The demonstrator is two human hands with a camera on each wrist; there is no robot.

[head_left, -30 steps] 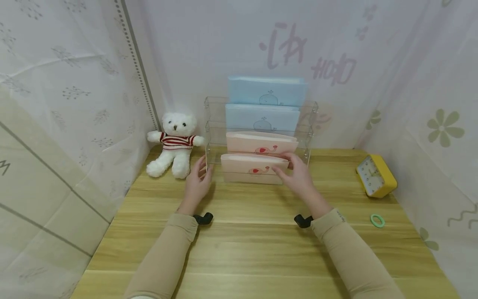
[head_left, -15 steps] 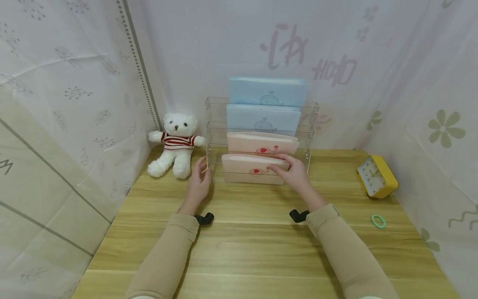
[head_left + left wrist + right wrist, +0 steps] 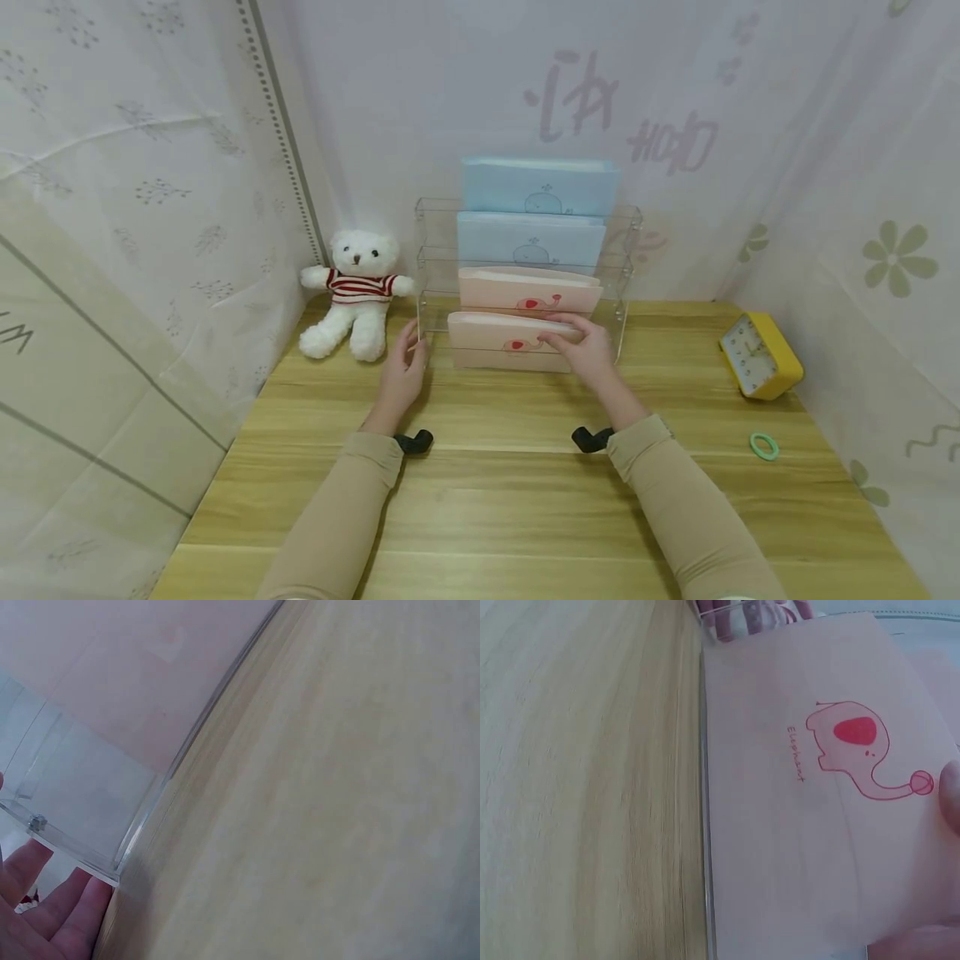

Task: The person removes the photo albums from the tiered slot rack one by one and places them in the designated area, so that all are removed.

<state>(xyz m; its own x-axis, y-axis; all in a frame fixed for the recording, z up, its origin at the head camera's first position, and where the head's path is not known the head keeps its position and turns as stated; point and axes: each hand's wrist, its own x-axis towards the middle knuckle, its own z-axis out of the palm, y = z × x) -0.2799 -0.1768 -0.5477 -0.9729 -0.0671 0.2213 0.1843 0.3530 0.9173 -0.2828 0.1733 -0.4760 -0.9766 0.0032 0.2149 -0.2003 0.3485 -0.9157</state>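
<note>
A clear acrylic rack (image 3: 435,312) stands at the back of the wooden table, with two pink folders and two light blue folders in its stepped slots. My right hand (image 3: 588,354) pinches the upper right edge of the front pink folder (image 3: 476,337), thumb in front and fingers behind. In the right wrist view that folder (image 3: 765,832) bears a red elephant drawing and sits low in its slot. My left hand (image 3: 401,375) holds the rack's left side panel near its bottom front corner. The left wrist view has its fingers (image 3: 79,919) along the panel's outer face.
A white teddy bear (image 3: 360,287) in a striped top sits left of the rack. Far right stand a yellow alarm clock (image 3: 761,354) and, nearer, a green ring (image 3: 763,447). A second pink folder (image 3: 487,290) and blue folders (image 3: 487,237) rise behind the front one.
My right hand has slid slightly left along the front pink folder's top edge, its fingers going further behind it. My left hand stays at the rack's side; the view has shifted slightly.
</note>
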